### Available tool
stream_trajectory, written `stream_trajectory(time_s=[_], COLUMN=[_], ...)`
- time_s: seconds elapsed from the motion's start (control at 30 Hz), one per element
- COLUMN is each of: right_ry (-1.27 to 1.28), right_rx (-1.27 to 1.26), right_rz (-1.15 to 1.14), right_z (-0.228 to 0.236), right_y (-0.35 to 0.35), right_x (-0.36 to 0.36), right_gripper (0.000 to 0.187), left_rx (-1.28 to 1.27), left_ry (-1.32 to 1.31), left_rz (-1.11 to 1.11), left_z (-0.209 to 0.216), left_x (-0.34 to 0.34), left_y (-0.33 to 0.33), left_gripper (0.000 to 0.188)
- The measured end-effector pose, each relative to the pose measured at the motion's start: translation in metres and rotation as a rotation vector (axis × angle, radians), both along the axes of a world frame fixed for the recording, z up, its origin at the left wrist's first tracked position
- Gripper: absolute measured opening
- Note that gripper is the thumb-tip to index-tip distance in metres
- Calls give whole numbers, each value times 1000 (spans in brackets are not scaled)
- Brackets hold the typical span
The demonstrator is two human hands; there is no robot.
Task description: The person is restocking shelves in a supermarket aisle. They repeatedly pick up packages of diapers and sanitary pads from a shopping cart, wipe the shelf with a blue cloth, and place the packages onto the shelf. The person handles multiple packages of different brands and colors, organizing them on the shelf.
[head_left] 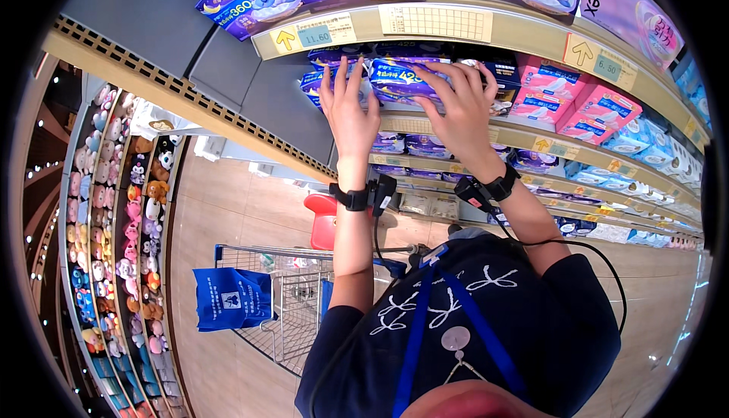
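Face (467, 404) lowest; left hand (351, 114), right hand (465, 107) spread against purple packs (396, 76), beneath shelf edge (528, 37); bare shelf (285, 103) leftward.

This is a shop, most likely a supermarket. Shelves (524, 32) rise in tiers, filled with rows of matching purple packs (396, 78), pink packs (548, 84) and light-blue packs (647, 138), and their front rails carry price labels (600, 61) with arrows. A wire shopping trolley (300, 289) stands on the pale tiled floor (205, 213); across the aisle, a tall display is crowded with plush toys (130, 224).
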State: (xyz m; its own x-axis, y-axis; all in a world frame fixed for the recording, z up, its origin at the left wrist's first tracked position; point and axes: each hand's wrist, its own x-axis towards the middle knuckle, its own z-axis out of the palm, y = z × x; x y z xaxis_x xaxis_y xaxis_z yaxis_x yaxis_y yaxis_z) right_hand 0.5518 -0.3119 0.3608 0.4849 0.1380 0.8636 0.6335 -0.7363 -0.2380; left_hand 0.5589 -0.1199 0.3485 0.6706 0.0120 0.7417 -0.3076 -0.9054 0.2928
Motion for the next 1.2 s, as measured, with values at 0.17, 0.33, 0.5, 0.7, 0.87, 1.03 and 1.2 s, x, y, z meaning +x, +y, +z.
stream_trajectory(time_s=[0.17, 0.33, 0.5, 0.7, 0.87, 1.03, 1.2], right_ry=[57, 112, 66, 47, -51, -77, -153], right_rx=[-70, -101, -112, -31, 99, 238, 380], right_rz=[-43, -44, -42, 2, 81, -59, -328], right_z=[-9, -20, -29, -21, -21, -28, -40], right_y=[7, 11, 15, 7, -46, -100, -156], right_x=[6, 17, 23, 12, -10, -35, -49], right_gripper=[40, 40, 42, 41, 32, 38, 30], left_rx=[-33, 5, -16, -66, -82, -262, -340], left_ry=[24, 36, 55, -17, -108, 52, 101], left_rz=[-19, 9, -32, -67, -158, -494, -644], left_z=[-10, -7, -8, -10, 5, 5, 4], left_x=[9, 5, 1, -1, -24, -23, -18], left_y=[5, 9, 5, -1, -46, -106, -169], left_gripper=[51, 51, 50, 50, 44, 27, 41])
